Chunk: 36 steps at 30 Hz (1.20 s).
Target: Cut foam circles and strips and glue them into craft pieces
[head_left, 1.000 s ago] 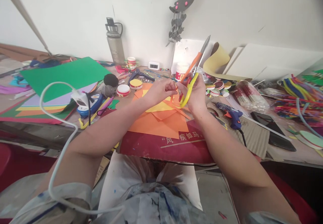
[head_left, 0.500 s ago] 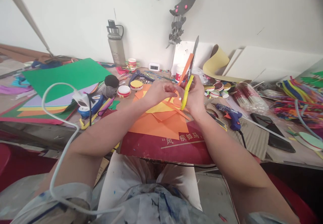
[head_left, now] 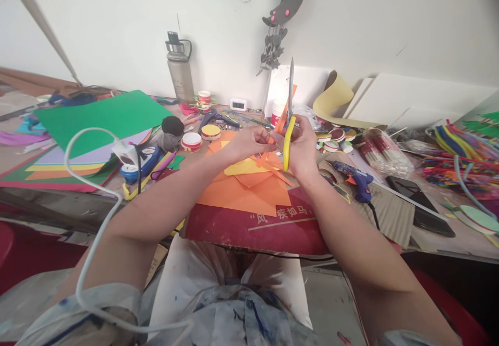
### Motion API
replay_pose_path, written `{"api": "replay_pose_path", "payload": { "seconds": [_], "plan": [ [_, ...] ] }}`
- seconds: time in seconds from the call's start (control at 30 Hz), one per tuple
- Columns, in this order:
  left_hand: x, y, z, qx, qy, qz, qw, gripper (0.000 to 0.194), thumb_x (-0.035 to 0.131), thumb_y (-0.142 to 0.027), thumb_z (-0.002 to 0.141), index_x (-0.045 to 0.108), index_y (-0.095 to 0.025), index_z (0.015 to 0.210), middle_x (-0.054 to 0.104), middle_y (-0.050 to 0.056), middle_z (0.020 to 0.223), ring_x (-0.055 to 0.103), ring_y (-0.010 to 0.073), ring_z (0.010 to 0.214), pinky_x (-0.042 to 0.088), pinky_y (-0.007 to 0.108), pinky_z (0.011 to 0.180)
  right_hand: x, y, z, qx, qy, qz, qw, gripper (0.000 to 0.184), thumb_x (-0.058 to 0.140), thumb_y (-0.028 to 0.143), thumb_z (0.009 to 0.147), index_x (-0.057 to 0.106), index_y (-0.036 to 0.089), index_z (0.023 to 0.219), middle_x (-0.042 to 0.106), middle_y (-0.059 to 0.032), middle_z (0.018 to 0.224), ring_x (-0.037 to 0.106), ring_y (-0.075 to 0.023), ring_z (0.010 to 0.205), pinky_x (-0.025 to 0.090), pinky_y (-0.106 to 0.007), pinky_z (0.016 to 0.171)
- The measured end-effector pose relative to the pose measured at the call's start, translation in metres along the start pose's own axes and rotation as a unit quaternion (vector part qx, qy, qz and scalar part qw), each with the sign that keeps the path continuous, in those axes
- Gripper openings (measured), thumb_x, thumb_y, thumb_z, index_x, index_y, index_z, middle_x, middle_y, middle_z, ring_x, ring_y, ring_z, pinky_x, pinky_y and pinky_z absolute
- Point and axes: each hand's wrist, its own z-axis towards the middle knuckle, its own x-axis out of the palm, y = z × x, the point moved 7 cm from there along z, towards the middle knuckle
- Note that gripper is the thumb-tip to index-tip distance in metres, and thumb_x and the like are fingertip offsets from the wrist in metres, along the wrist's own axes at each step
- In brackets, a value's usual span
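Note:
My left hand (head_left: pixel 251 143) pinches a narrow orange paper strip (head_left: pixel 284 115) that stands upward between my hands. In my right hand (head_left: pixel 303 146) is a pair of yellow-handled scissors (head_left: pixel 290 89), its blades pointing up alongside the strip. The right thumb also sits close to the strip's lower end, but whether it grips it I cannot tell. Beneath both hands lie orange paper sheets (head_left: pixel 253 195), a yellow sheet (head_left: pixel 236 167) and several cut orange pieces, spread over a dark red board (head_left: pixel 249 234) with pale lettering.
Left of the papers are a green sheet (head_left: pixel 101 117), a blue power strip (head_left: pixel 142 164) and a white cable (head_left: pixel 105 221). A bottle (head_left: pixel 180 70) stands by the wall. To the right lie a glue gun (head_left: pixel 358 180), a phone (head_left: pixel 421 205) and bundled pipe cleaners (head_left: pixel 460 164).
The scissors have turned from leaning right to nearly upright, their tip shifting left. The orange strip shows less of itself behind the blades. My left hand has barely moved.

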Motion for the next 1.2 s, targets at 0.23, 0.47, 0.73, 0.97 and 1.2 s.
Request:
{"api": "replay_pose_path", "payload": {
  "seconds": [0.23,0.47,0.73,0.97,1.2],
  "plan": [
    [0.005,-0.004,-0.004,-0.029,0.05,-0.025,0.998,0.039,0.097,-0.033,0.073,0.061,-0.018,0.079,0.064,-0.004,0.067,0.06,0.0076,0.055,0.056,0.022,0.053,0.002,0.004,0.0,0.02,0.03,0.011,0.999,0.061,0.088,0.063,0.082,0.055,0.03,0.12,0.062,0.0029,0.084,0.059,-0.015,0.062,0.051,-0.029,0.051],
    [-0.025,-0.011,0.002,0.033,-0.061,-0.084,0.994,0.045,0.098,-0.046,0.075,0.066,-0.018,0.09,0.076,0.001,0.082,0.067,0.0098,0.062,0.053,0.021,0.051,0.014,0.011,-0.008,0.051,0.047,0.037,0.997,0.069,0.091,0.071,0.075,0.056,0.03,0.118,0.061,0.0044,0.082,0.058,-0.0143,0.061,0.055,-0.03,0.051],
    [-0.037,-0.016,-0.003,0.04,-0.185,-0.083,0.978,0.04,0.095,-0.037,0.082,0.059,-0.019,0.086,0.072,-0.003,0.076,0.066,0.0078,0.061,0.047,0.018,0.05,0.031,-0.001,-0.02,0.083,0.085,0.051,0.992,0.068,0.093,0.066,0.072,0.057,0.028,0.115,0.061,0.0067,0.079,0.06,-0.0134,0.064,0.052,-0.028,0.056],
    [-0.039,-0.018,-0.002,0.04,-0.19,-0.102,0.976,0.046,0.098,-0.042,0.079,0.059,-0.018,0.08,0.071,-0.002,0.072,0.066,0.0079,0.058,0.045,0.019,0.049,0.029,0.0,-0.02,0.087,0.081,0.046,0.992,0.064,0.091,0.066,0.074,0.057,0.028,0.113,0.061,0.005,0.078,0.059,-0.0148,0.065,0.05,-0.029,0.057],
    [-0.035,-0.014,-0.002,0.03,-0.17,-0.099,0.98,0.046,0.099,-0.045,0.077,0.061,-0.018,0.081,0.075,0.0,0.075,0.069,0.0088,0.06,0.048,0.018,0.049,0.025,0.01,-0.02,0.111,0.06,0.077,0.989,0.063,0.093,0.065,0.072,0.056,0.029,0.108,0.062,0.0063,0.076,0.056,-0.0131,0.059,0.049,-0.028,0.053]
  ]
}}
